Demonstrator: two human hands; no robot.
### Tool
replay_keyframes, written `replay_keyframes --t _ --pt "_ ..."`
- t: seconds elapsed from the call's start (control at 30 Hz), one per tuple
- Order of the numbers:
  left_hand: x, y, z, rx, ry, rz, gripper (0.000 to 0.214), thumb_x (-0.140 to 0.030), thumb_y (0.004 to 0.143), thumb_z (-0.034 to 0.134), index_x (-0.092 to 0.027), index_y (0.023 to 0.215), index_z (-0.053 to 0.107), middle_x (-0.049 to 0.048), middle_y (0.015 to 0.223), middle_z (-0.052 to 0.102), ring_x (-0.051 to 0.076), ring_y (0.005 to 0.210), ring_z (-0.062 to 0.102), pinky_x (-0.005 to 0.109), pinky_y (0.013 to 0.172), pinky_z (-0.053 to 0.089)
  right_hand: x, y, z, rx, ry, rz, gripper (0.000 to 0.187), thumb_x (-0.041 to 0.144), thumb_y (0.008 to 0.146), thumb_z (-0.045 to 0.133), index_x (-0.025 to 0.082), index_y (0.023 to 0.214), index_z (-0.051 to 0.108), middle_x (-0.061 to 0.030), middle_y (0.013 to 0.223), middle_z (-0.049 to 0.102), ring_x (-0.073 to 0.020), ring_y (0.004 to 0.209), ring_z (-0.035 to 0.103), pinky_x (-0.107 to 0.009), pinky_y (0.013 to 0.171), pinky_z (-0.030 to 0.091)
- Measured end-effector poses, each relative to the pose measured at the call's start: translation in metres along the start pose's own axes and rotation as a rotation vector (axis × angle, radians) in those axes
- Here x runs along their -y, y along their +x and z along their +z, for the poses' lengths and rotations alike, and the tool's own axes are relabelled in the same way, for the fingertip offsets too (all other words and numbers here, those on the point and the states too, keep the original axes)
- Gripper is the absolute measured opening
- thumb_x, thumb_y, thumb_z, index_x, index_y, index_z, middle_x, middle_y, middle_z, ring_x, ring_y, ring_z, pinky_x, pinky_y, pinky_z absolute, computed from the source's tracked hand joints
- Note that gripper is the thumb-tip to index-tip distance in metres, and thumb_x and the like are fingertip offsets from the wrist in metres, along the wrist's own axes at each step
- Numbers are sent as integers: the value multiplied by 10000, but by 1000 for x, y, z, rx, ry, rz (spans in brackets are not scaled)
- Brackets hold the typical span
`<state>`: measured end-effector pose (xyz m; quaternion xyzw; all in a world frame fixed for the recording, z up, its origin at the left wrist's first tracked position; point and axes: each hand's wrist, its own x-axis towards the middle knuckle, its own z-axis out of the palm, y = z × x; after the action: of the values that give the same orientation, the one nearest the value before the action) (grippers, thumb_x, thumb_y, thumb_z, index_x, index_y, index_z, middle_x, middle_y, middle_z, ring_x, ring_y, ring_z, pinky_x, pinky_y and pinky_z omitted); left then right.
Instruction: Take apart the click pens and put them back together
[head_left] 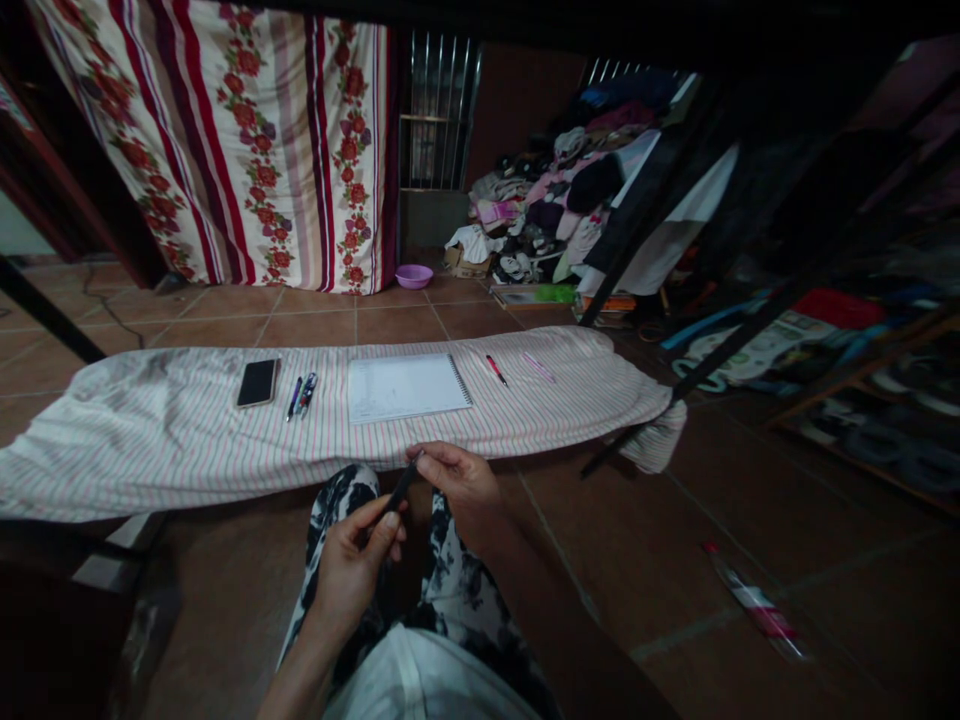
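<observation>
Above my lap, a slim black pen [403,486] slants between both hands. My left hand [361,548] grips its lower end, thumb on top. At the upper end, the fingers of my right hand [463,487] pinch the tip; what exactly they cover is hidden. Just beyond my hands an open spiral notebook [409,388] lies on a striped cloth [202,455]. Left of the notebook are several pens [301,396] side by side and a dark-screened phone [258,382]. To its right rest a red pen [496,371] and a pink pen [538,367].
A plastic bottle [757,605] lies on the tiled floor at right. Dark slanting poles [637,225] frame the cloth-covered surface. Behind are a purple basin [414,276], a heap of clothes [555,200] and a flowered curtain [262,150]. A cluttered shelf [862,440] stands at far right.
</observation>
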<state>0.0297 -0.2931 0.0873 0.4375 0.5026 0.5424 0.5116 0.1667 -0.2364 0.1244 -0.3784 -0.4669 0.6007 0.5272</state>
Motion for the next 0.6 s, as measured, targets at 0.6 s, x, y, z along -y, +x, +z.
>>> replay_keyframes --t 0.6 --pt "-2 1 3 -81 51 16 326 -377 680 660 -145 906 694 -12 559 599 96 458 514 212 470 419 0 0 4 -44 33 44 253 378 619 735 204 803 724 -39 781 707 -165 742 627 -302 724 483"
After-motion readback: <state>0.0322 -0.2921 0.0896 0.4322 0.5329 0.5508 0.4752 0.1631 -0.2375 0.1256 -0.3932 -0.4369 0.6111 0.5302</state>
